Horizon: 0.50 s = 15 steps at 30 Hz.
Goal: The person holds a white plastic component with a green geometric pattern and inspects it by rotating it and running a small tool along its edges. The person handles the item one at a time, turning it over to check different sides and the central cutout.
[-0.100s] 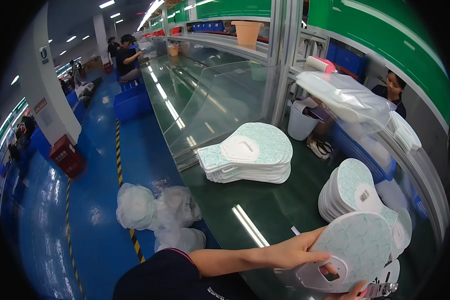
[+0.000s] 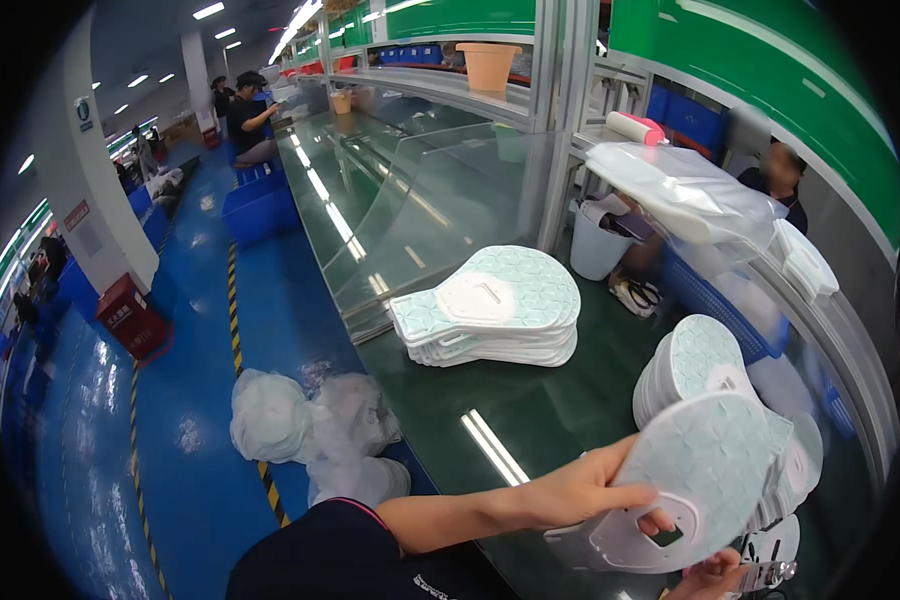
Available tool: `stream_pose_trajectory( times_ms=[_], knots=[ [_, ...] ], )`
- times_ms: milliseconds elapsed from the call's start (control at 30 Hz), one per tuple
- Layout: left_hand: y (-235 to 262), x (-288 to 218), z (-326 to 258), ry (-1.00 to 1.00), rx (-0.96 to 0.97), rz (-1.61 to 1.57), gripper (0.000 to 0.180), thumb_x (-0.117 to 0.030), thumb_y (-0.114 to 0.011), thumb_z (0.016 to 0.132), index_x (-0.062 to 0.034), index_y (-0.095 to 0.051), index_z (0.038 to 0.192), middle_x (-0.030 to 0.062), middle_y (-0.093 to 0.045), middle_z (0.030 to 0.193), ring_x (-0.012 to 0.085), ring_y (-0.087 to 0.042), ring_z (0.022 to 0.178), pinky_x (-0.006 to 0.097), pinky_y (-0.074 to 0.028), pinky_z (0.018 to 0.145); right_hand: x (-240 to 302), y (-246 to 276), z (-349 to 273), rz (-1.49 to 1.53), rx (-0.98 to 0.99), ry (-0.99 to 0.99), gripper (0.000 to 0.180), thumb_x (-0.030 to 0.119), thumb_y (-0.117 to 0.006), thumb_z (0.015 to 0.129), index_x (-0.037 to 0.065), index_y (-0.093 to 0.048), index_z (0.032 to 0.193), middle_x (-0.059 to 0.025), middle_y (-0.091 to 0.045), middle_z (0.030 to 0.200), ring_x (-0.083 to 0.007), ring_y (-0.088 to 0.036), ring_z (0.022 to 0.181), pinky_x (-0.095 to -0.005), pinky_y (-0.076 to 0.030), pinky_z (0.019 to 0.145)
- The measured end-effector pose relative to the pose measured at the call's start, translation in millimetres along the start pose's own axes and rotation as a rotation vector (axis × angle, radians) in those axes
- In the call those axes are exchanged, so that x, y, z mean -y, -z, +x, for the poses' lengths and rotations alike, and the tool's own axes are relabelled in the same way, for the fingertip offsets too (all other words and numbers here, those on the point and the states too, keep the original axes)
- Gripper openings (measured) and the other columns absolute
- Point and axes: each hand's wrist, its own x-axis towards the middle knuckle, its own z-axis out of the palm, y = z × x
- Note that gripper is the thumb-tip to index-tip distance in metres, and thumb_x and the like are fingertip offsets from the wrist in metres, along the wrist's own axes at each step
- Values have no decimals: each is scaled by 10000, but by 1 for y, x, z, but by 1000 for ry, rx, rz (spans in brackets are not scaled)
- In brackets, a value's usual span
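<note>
The left hand grips a white patterned pad, fingers closed on its edge, above the green surface. The right hand pinches its lower end. Beyond the pad lie two stacks.

In my left hand the paddle-shaped piece looks like matt white plastic, with a fine embossed teal pattern on its face. The stack of similar pieces has the same dull finish. The green worktop is smooth and glossy, and it reflects lamps. The bags on the floor look like thin, crinkled clear plastic.
</note>
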Motion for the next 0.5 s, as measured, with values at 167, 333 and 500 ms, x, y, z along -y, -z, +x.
stream_pose_trajectory(
  times_ms=[167,333,500],
  knots=[
    [-4,-13,7,-85,-96,-73,400,-41,-417,802,-12,-228,1154,139,-526,896,174,-543,785,274,-449,674,17,-18,5,-313,-63,211,154,36,-468,760,-56,-420,874,-136,-492,715,-119,-421,443,-200,-379,423],
    [-12,-8,3,-22,-66,-31,407,-19,-405,799,12,-203,1150,171,-510,932,203,-547,803,300,-445,707,27,-34,-11,321,254,-66,635,395,-447,760,17,-213,1213,-145,-311,1197,-269,-359,1056,-362,-324,836],
    [-21,2,1,99,-12,117,477,-15,-447,778,4,-183,1175,133,-504,967,162,-510,873,278,-378,797,14,-35,-33,823,353,-259,556,310,-459,754,-74,-295,1121,-181,-446,1045,-292,-451,945,-375,-366,789]
  ],
)
